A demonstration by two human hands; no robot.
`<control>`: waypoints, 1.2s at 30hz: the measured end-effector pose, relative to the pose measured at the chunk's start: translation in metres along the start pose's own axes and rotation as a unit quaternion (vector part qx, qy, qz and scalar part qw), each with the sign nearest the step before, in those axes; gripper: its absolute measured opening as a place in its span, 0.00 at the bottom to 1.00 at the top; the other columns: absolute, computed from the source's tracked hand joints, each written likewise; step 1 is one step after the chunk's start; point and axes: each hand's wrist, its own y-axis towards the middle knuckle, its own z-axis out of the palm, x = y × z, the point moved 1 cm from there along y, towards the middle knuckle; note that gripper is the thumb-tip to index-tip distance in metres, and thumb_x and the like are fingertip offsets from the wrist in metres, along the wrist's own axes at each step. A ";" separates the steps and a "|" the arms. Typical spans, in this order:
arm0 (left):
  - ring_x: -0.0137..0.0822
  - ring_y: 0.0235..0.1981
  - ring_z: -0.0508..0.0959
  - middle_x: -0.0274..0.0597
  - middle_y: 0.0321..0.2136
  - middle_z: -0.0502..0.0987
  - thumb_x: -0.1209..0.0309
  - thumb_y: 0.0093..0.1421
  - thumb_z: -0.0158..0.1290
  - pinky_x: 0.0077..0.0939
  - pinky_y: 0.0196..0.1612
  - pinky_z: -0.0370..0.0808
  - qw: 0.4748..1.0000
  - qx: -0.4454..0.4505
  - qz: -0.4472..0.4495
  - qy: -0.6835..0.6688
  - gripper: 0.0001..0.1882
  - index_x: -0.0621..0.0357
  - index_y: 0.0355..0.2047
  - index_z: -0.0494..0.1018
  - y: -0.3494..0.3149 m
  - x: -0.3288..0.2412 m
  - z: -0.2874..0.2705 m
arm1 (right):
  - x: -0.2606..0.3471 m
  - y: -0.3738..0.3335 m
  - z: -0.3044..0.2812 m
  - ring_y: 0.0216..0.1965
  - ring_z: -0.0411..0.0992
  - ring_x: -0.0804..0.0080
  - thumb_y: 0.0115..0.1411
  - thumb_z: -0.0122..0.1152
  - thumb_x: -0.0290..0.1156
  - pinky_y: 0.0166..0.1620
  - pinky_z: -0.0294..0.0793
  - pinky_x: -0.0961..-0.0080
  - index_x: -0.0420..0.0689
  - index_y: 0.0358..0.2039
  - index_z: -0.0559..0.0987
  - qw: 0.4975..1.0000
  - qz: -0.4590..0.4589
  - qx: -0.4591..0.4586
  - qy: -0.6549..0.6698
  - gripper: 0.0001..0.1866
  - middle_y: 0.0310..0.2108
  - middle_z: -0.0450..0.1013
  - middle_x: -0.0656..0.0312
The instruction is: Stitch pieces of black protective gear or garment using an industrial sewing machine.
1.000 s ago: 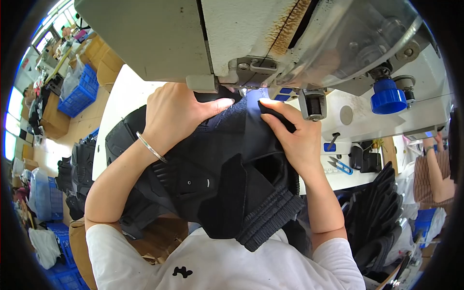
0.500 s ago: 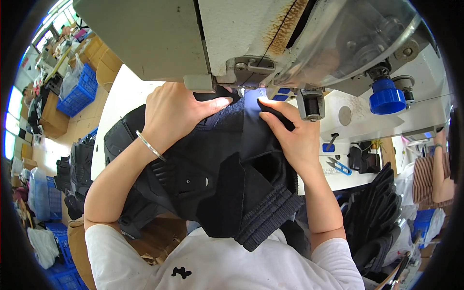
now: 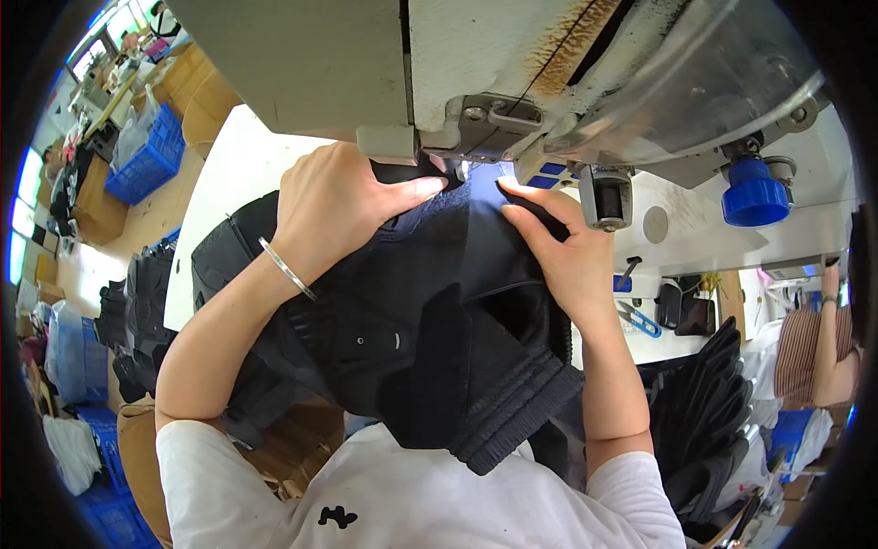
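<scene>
A black fabric workpiece (image 3: 421,316), with a gathered elastic band (image 3: 517,416) at its near right end, spreads over the white table and hangs toward my lap. Its far edge lies beneath the head of a sewing machine (image 3: 302,73), where a small light shines on the cloth. My left hand (image 3: 334,206), a bangle on its wrist, is closed on the cloth left of the lit spot, thumb pointing right. On the other side, my right hand (image 3: 576,252) pinches the cloth's edge between thumb and fingers. The machine head hides the needle and some fingertips.
Blue-handled thread snips (image 3: 645,320) lie on the table (image 3: 215,174) to the right. A stack of black pieces (image 3: 700,412) stands below them. Blue crates (image 3: 146,156) are at the left. Another person's striped clothing (image 3: 805,357) shows at far right.
The machine has shifted slightly right in the picture, as the view moved a little. Both hands keep their grip on the cloth, with hardly any movement relative to the machine.
</scene>
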 end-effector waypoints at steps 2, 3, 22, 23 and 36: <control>0.50 0.25 0.80 0.49 0.21 0.79 0.45 0.50 0.61 0.39 0.30 0.75 1.000 0.003 -0.007 -0.002 0.23 0.51 0.33 0.82 -0.001 -0.001 -0.001 | 0.000 0.003 -0.001 0.22 0.72 0.58 0.52 0.62 0.27 0.28 0.68 0.72 0.43 0.34 0.81 1.000 0.002 0.008 0.004 0.08 0.24 0.75 0.52; 0.50 0.25 0.80 0.49 0.21 0.79 0.46 0.50 0.61 0.39 0.30 0.75 1.000 0.007 -0.018 -0.005 0.23 0.51 0.33 0.82 -0.002 -0.002 -0.001 | -0.001 0.003 -0.002 0.22 0.72 0.58 0.52 0.62 0.27 0.28 0.68 0.72 0.43 0.34 0.81 1.000 0.004 0.015 0.008 0.08 0.24 0.75 0.51; 0.48 0.29 0.81 0.48 0.25 0.81 0.46 0.50 0.61 0.37 0.34 0.76 0.998 -0.014 -0.044 -0.053 0.22 0.50 0.35 0.82 -0.006 -0.001 0.008 | -0.002 0.008 -0.012 0.34 0.71 0.77 0.57 0.68 0.36 0.43 0.68 0.82 0.48 0.43 0.85 0.993 0.076 0.081 -0.039 0.13 0.32 0.77 0.64; 0.48 0.29 0.81 0.48 0.25 0.81 0.46 0.50 0.61 0.37 0.34 0.76 0.998 -0.014 -0.044 -0.053 0.22 0.50 0.35 0.82 -0.006 -0.001 0.010 | -0.003 0.009 -0.013 0.34 0.71 0.77 0.57 0.67 0.36 0.44 0.68 0.82 0.48 0.43 0.85 0.993 0.075 0.081 -0.034 0.13 0.31 0.77 0.64; 0.27 0.40 0.78 0.39 0.40 0.82 0.69 0.57 0.60 0.21 0.46 0.73 0.881 0.209 -0.198 -0.376 0.16 0.66 0.43 0.79 0.013 0.010 0.014 | -0.011 0.010 -0.010 0.27 0.75 0.56 0.53 0.63 0.30 0.34 0.72 0.71 0.42 0.40 0.81 1.000 -0.007 0.028 -0.001 0.14 0.30 0.78 0.51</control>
